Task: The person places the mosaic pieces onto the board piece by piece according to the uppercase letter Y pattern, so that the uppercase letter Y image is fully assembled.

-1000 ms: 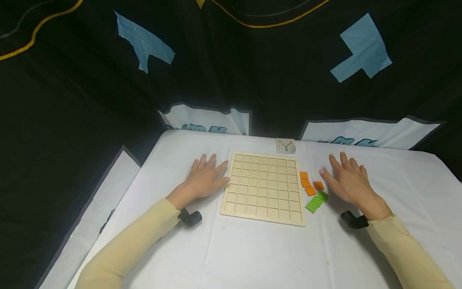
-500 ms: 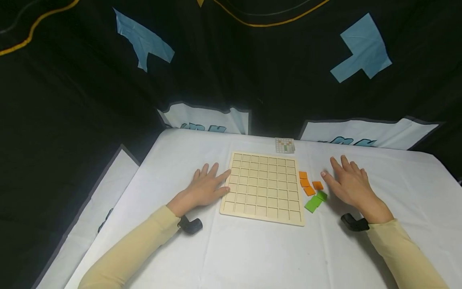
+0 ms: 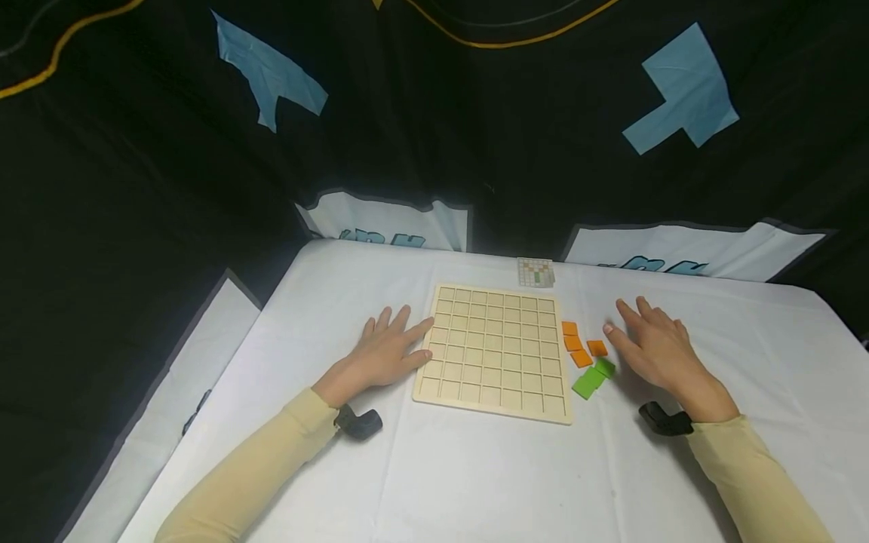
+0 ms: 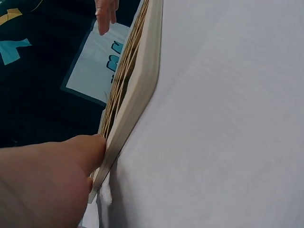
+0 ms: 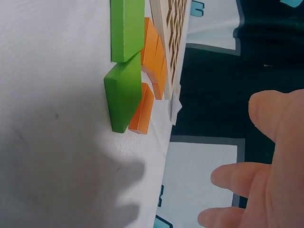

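Note:
A square wooden grid board (image 3: 493, 354) lies flat in the middle of the table. My left hand (image 3: 383, 351) is at its left side, fingers spread, with thumb and index fingertips touching the edge; in the left wrist view the thumb (image 4: 90, 149) rests against the board's rim (image 4: 137, 95). To the right of the board are several orange tiles (image 3: 573, 343) and a few green tiles (image 3: 587, 382), loose on the cloth. My right hand (image 3: 658, 351) hovers beside them, fingers relaxed and holding nothing; the right wrist view shows its fingertips apart from the green tile (image 5: 124, 95).
A small card stack (image 3: 535, 273) with a printed grid pattern lies behind the board. White cloth covers the table (image 3: 475, 483). A black curtain (image 3: 489, 136) with blue patches hangs behind the far edge. Each wrist carries a black camera mount (image 3: 360, 424).
My left hand has shifted slightly toward me along the board's left edge, its index finger coming onto the rim. The right hand's fingertips have dipped and drawn back a little. Tiles stay put.

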`<act>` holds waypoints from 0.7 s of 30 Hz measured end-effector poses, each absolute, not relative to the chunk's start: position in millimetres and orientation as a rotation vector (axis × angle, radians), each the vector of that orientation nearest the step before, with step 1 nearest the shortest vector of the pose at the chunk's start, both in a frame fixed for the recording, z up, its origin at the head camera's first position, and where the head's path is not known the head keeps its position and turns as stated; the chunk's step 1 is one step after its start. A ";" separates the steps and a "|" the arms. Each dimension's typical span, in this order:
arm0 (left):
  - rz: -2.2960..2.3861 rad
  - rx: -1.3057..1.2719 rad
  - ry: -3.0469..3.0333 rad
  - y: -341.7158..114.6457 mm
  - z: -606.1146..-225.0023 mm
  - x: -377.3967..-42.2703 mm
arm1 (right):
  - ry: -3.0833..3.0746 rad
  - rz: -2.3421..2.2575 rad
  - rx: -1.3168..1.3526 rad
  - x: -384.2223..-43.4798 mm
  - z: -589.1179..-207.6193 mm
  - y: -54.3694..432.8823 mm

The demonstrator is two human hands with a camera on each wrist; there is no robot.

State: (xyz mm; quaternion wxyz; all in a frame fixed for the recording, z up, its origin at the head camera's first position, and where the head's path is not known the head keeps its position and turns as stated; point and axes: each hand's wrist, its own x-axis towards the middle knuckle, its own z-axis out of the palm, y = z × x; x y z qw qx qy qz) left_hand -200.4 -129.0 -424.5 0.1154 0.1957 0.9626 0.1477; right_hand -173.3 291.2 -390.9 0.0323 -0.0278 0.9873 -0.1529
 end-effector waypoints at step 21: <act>0.447 0.579 2.822 -129.5 -426.8 -198.8 | 2.995 -0.580 -0.164 -166.7 -394.9 289.8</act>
